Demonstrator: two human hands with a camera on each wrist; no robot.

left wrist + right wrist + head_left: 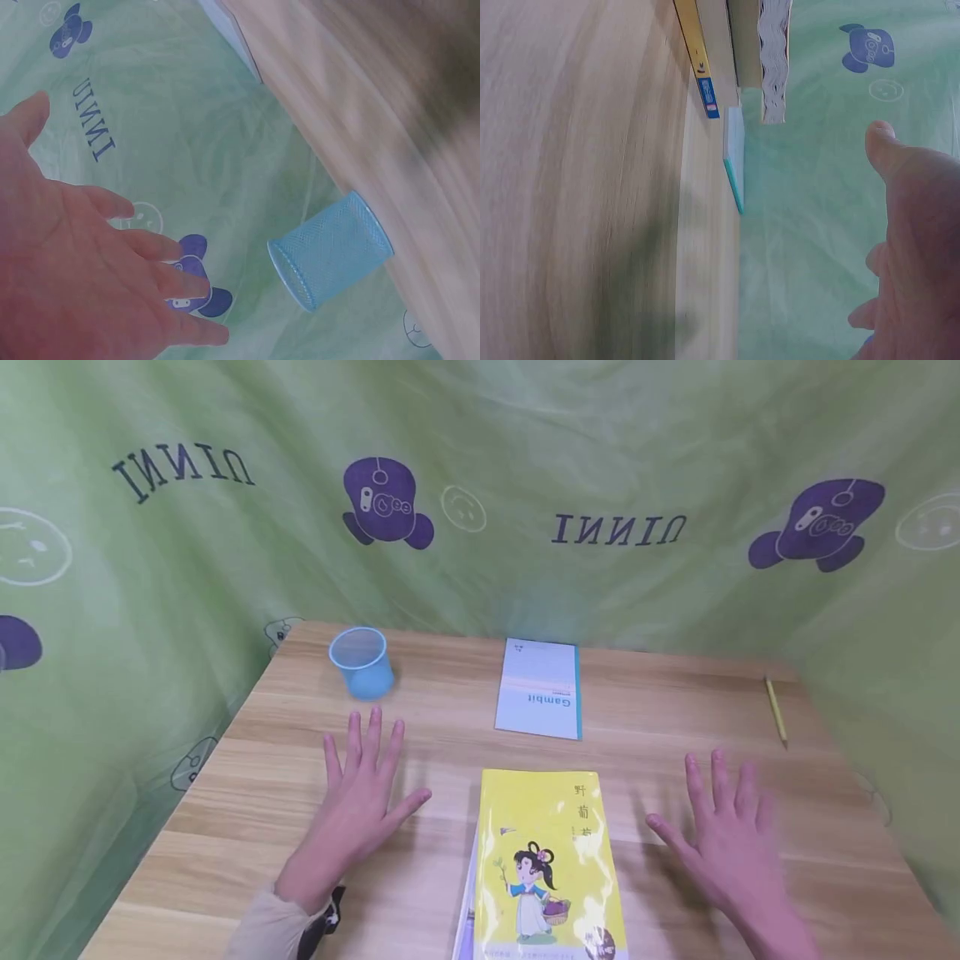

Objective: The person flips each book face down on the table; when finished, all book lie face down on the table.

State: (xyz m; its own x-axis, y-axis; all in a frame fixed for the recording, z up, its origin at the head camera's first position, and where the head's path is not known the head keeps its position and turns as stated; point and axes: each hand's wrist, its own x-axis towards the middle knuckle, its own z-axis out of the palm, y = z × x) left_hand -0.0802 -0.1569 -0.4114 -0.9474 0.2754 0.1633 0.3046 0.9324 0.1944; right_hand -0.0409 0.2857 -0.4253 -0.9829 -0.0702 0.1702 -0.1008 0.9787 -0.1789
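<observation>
Both hands hover flat over a wooden table (247, 777), fingers spread, holding nothing. My left hand (365, 781) is left of a yellow picture book (550, 860) that tops a small stack at the near edge. My right hand (726, 827) is to the right of that book. A blue mesh cup (362, 662) stands upright at the far left, just beyond the left fingertips; it also shows in the left wrist view as the cup (330, 250) beside the left hand (82, 262). A white and teal booklet (540, 687) lies beyond the yellow book.
A yellow pencil (776, 711) lies near the far right edge. Green printed cloth (480, 485) walls in the table on three sides. In the right wrist view the stacked book edges (735, 45) and the teal booklet (733, 154) appear past my right hand (915, 247).
</observation>
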